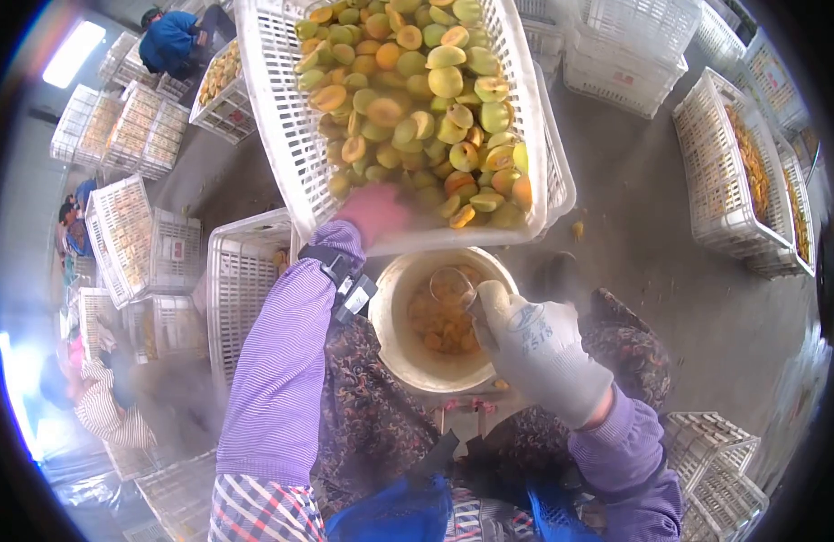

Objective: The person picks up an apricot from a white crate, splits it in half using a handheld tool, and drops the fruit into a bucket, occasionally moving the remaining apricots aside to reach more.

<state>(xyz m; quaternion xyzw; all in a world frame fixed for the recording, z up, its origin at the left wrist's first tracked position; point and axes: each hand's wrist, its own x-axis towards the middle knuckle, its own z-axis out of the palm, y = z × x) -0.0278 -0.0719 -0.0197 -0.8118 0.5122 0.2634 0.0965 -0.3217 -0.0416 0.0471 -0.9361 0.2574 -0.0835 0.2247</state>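
The blurry left hand [373,213] touches the white crate [274,117] of cut fruit [417,99] just behind the bowl [389,303]; I cannot tell its fingers' grip. The right hand [536,350] pinches a round metal tool [454,285] over the bowl. The crate looks tipped, so fruit could spill.

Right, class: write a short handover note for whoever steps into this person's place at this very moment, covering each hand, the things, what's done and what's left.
Left hand: bare and blurred, at the near rim of the tilted white crate, against the halved fruit; grip unclear.
Right hand: gloved, fingers shut on a small round-ended tool over the metal basin.
Done: the crate is piled with halves, many with the cut face up; the basin holds a layer of orange scraps.
Left: many pieces lie skin-up, so whether any are still uncut can't be told; check before going on.
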